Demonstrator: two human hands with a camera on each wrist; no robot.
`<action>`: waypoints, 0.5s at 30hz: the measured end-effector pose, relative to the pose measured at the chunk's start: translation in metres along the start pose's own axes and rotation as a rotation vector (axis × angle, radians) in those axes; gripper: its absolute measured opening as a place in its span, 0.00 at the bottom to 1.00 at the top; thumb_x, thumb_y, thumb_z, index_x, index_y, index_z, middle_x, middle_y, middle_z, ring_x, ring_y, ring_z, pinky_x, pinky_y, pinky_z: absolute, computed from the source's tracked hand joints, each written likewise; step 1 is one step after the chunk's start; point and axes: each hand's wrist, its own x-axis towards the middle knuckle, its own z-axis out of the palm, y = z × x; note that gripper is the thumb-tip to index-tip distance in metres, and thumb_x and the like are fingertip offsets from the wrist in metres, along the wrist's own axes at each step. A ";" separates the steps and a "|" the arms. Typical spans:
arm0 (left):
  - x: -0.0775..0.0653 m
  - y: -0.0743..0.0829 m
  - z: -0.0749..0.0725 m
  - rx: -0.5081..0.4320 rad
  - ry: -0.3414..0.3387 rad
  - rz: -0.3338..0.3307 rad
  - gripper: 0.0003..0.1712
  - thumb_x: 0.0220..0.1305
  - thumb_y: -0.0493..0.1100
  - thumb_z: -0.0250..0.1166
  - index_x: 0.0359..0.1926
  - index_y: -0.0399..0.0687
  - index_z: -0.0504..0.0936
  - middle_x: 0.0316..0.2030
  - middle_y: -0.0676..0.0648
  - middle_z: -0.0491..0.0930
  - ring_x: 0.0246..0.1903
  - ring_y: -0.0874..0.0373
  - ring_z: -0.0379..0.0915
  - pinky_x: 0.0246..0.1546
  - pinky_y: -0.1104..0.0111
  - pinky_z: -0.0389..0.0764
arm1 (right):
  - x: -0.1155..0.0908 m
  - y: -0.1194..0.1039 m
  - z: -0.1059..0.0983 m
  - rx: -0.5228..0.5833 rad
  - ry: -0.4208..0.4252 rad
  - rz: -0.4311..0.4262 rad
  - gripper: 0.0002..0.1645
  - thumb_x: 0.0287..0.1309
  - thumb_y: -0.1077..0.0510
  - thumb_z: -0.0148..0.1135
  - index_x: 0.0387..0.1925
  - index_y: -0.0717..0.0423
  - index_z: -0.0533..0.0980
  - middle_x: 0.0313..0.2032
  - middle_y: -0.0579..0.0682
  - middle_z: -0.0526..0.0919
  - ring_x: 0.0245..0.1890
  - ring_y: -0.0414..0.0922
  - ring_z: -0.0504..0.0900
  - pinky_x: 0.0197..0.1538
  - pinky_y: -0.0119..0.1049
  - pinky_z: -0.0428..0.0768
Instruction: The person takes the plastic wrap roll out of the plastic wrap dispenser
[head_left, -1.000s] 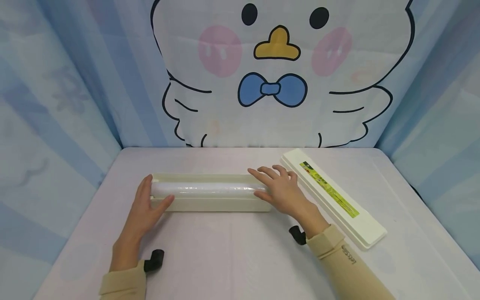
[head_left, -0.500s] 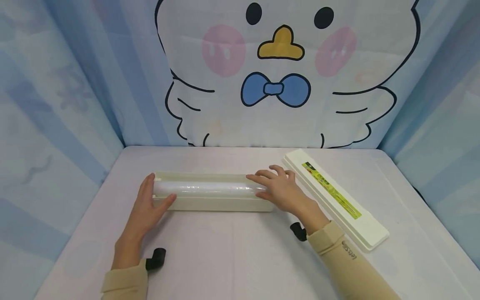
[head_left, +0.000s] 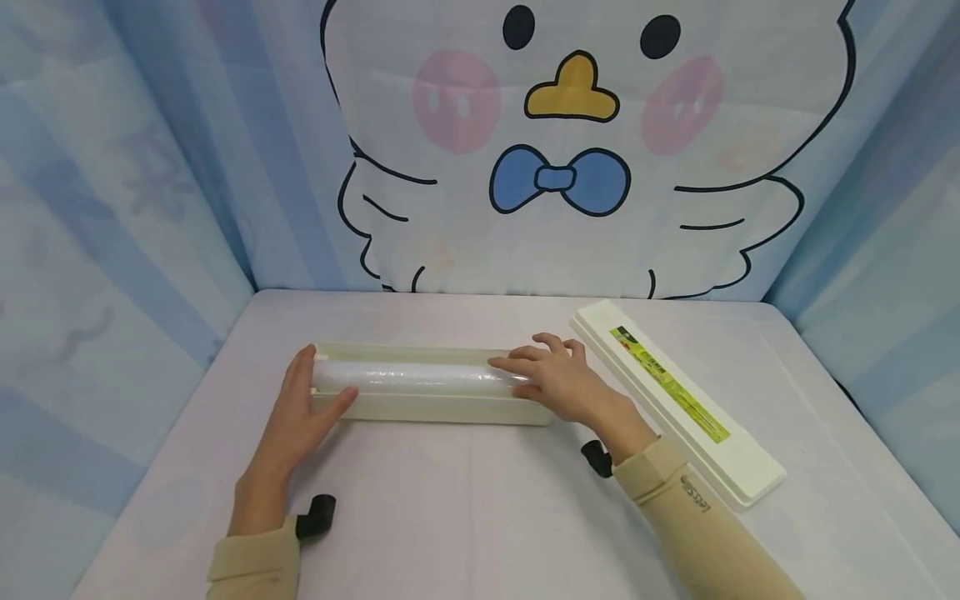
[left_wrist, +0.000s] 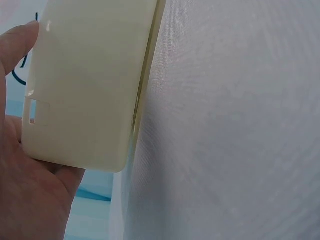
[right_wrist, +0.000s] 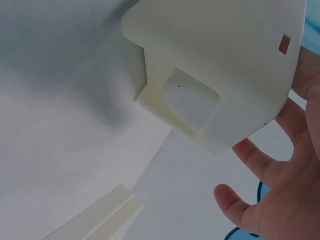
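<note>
The left hand [head_left: 300, 417] holds the left end of the box [head_left: 450, 409], its grip spread wide: the thumb lies over the front wall and the fingers stand against the left end. The right hand [head_left: 562, 382] is at the other end, its grip loose, with the fingers spread and reaching over the opening and the thumb low, near the roll [head_left: 420, 377]; whether the thumb touches the roll cannot be told. In the right wrist view, at least two fingertips stand apart, clear of the box.

The box is pale cream, long and open at the top, lying crosswise on the table [head_left: 450, 508] between the hands. The shiny, whitish roll lies lengthwise inside it. The left wrist view shows a small rectangular slot [left_wrist: 33, 111] near one corner of the box; the right wrist view shows another, and a recess in the end.

Beyond the right hand, the white lid [head_left: 667, 408] lies slantwise, apart from the box, with its yellow-green label [head_left: 670, 384] facing up.

Both wrists have tan sleeves, each with a black piece beside it. Behind the table hangs a blue and white curtain [head_left: 465, 242] printed with a character in a blue bow tie [head_left: 560, 181].
</note>
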 end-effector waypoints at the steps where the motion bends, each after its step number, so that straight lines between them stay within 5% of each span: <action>1: 0.000 0.000 0.000 0.000 0.002 0.005 0.57 0.70 0.55 0.64 0.79 0.33 0.37 0.77 0.30 0.38 0.75 0.34 0.36 0.71 0.40 0.46 | 0.001 0.000 0.000 -0.006 -0.005 -0.003 0.31 0.66 0.50 0.66 0.70 0.38 0.73 0.63 0.47 0.78 0.71 0.62 0.60 0.63 0.65 0.59; 15: -0.001 0.002 -0.001 -0.010 -0.015 -0.024 0.58 0.69 0.57 0.64 0.79 0.35 0.36 0.78 0.32 0.36 0.76 0.35 0.35 0.71 0.40 0.45 | 0.010 -0.001 0.001 -0.016 -0.079 0.015 0.34 0.63 0.53 0.70 0.70 0.35 0.72 0.64 0.44 0.78 0.72 0.62 0.59 0.63 0.66 0.56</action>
